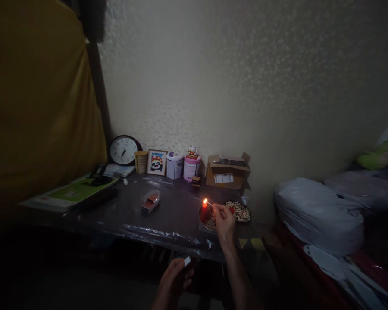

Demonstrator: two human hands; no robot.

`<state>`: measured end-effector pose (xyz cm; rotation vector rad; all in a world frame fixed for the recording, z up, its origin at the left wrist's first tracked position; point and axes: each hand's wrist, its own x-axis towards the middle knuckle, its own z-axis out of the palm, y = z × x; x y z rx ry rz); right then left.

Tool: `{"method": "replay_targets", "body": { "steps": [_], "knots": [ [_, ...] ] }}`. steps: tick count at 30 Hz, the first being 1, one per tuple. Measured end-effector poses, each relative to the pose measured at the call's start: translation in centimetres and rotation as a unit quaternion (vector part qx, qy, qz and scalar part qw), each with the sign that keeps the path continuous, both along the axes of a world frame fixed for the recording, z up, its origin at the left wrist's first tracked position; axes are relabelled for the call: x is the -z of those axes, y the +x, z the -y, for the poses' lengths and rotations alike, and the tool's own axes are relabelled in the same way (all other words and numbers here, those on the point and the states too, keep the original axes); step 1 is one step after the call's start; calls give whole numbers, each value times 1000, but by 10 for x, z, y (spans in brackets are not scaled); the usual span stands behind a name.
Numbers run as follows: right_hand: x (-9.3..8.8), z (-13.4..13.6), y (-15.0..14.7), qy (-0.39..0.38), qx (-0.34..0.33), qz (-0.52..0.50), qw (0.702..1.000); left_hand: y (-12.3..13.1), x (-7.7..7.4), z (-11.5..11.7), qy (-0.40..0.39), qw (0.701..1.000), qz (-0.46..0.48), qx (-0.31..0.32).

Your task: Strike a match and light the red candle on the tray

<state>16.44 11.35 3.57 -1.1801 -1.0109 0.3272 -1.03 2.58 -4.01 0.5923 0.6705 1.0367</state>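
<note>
A short red candle (204,208) stands upright in a round dish (210,224), with a bright flame at its top. My right hand (224,220) pinches a thin match (210,204), whose tip reaches the flame. Low in front of the table, my left hand (175,276) is closed around a small box with a pale end (187,261), which looks like a matchbox; most of it is hidden in shadow and by the fingers. Just right of my right hand lies a round dark tray (249,216) full of small pale pieces.
Along the wall stand a clock (123,150), a yellow cup (141,162), a framed panda picture (157,162), two tubs (174,167) and an open cardboard box (228,177). A clear packet (151,201) lies on the plastic-covered table (177,211). White bags (317,215) are at right.
</note>
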Motion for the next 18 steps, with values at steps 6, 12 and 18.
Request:
{"method": "replay_targets", "body": {
  "steps": [6,12,18],
  "knots": [
    [-30,26,-1,-9,-53,-80,995,1,2,-1,-7,1000,-4,-5],
    [-72,69,25,44,-253,-178,950,-3,6,-3,-15,1000,-6,-16],
    [-47,68,97,-14,52,-62,997,-4,16,-8,-16,1000,11,-11]
  ]
}}
